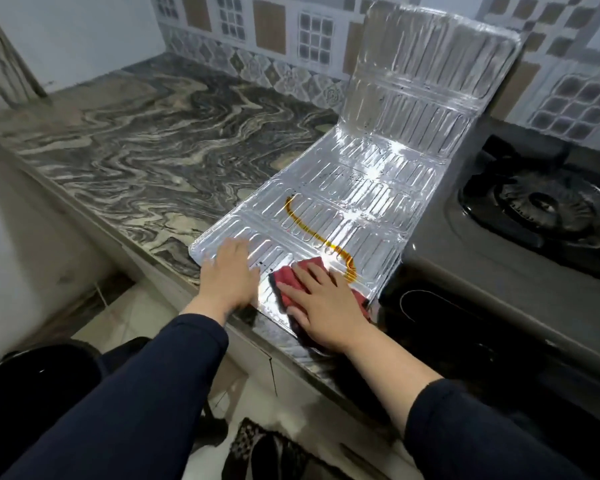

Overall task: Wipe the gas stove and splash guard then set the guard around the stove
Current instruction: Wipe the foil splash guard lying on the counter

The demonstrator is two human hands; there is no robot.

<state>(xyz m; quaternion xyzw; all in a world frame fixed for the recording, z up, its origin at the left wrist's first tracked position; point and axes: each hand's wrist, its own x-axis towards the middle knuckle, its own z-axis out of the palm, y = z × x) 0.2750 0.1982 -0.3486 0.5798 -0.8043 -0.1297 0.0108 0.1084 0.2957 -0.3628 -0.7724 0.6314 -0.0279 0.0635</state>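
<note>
A ribbed silver foil splash guard [378,174] lies on the marble counter, its far panel bent up against the tiled wall. A curved orange-brown streak of oil [312,233] runs across its lower panels. My left hand [231,271] presses flat on the guard's near left corner. My right hand [321,303] lies flat on a red cloth [286,277] at the guard's near edge, just left of the streak's lower end. The grey gas stove [499,258] with its black burner [544,206] stands to the right, touching the guard's right edge.
The swirled marble counter [146,150] stretches left and back to the patterned tile wall [267,36]. A dark round bin [39,372] stands on the floor at lower left. A patterned mat [257,452] lies on the floor below the counter edge.
</note>
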